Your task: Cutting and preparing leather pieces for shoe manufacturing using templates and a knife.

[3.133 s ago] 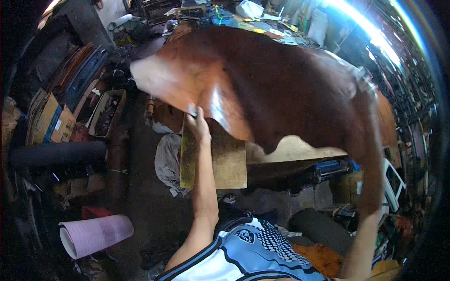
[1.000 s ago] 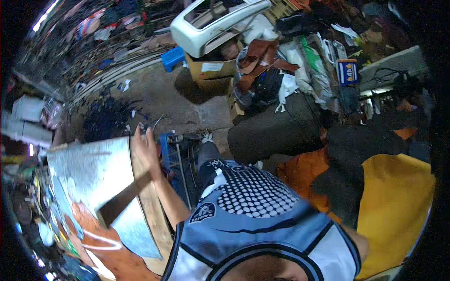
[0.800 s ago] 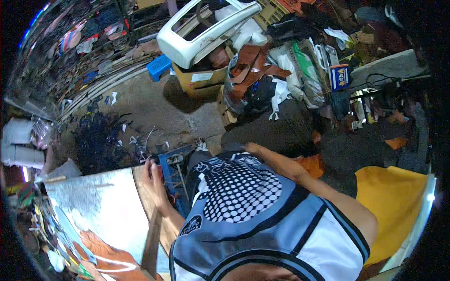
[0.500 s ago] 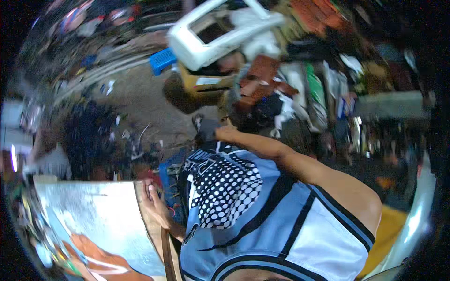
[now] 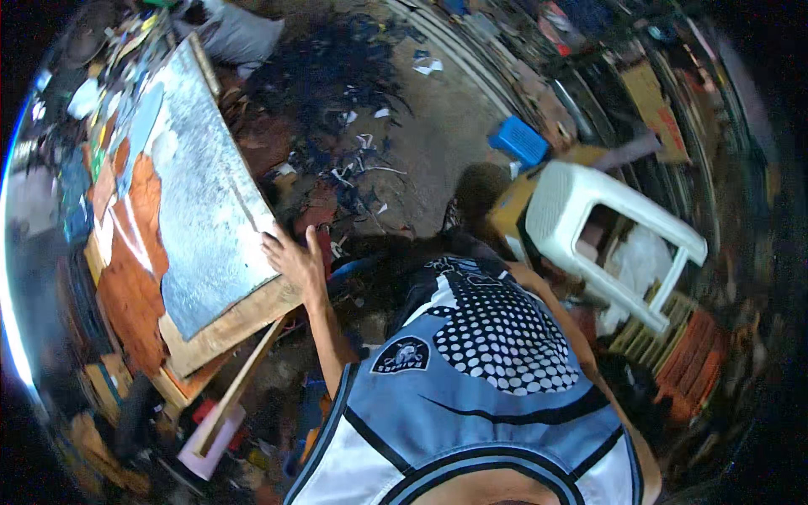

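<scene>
My left hand (image 5: 295, 259) lies on the near right edge of a work table, its fingers stretched out and thumb apart. Under the fingertips is the shiny grey metal sheet (image 5: 206, 210) covering much of the wooden top. Brown leather pieces (image 5: 139, 261) are spread along the table's left side, with a blue-grey piece (image 5: 147, 118) farther up. My right forearm (image 5: 551, 303) runs along the right side of my blue, white and black sleeveless shirt (image 5: 497, 421). The right hand's fingers are hidden behind the shirt and lap.
To the right, a white plastic stool (image 5: 560, 206) lies on its side over a cardboard box (image 5: 509, 210). A blue plastic stool (image 5: 519, 141) stands beyond it. Dark scraps (image 5: 328, 93) litter the floor ahead. A wooden stick (image 5: 240, 383) slants below the table. Stacked reddish-brown pieces (image 5: 694, 358) lie at the right.
The view has swung left, so the table now shows more fully and the stools sit farther right. My left hand has stayed at the table's edge; my right hand has gone out of sight.
</scene>
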The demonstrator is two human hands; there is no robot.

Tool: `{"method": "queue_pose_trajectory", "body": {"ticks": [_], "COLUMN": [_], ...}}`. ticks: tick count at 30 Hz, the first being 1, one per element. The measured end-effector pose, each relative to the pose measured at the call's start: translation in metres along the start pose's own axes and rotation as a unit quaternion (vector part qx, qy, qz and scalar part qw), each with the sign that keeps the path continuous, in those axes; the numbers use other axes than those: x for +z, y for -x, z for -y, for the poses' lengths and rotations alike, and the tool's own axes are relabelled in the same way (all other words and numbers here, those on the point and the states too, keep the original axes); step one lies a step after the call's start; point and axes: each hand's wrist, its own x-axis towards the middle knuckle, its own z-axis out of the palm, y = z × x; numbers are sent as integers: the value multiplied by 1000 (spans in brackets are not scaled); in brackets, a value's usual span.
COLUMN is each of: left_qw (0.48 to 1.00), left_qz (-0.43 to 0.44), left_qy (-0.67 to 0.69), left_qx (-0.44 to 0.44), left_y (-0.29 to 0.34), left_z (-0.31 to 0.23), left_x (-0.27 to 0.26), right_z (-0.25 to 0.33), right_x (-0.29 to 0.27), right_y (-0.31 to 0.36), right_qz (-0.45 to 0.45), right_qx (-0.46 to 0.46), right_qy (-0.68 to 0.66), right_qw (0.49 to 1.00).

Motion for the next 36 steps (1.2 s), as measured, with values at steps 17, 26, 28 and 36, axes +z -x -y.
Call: {"method": "queue_pose_trajectory", "body": {"ticks": [17,26,28,36], "left_qw": [995,995,995,999], "left_qz": [9,-56,-70,25], "left_qy": [-95,84,60,-18], "left_qx": [-21,-22,39,29], "left_y": [43,-139,-196,-267], "left_z": [52,9,19,6], "left_x": [28,-20,-6,42], "right_z": [159,245,270,193], "right_x": [-73,-141,-160,-199], "right_y": [-144,-217,-230,-206], "right_qz": [80,-7,-21,-278], "right_qx": [-25,-57,-13,-60], "right_qy": [215,114,103,196], "right_qw": [973,992,994,938]}}
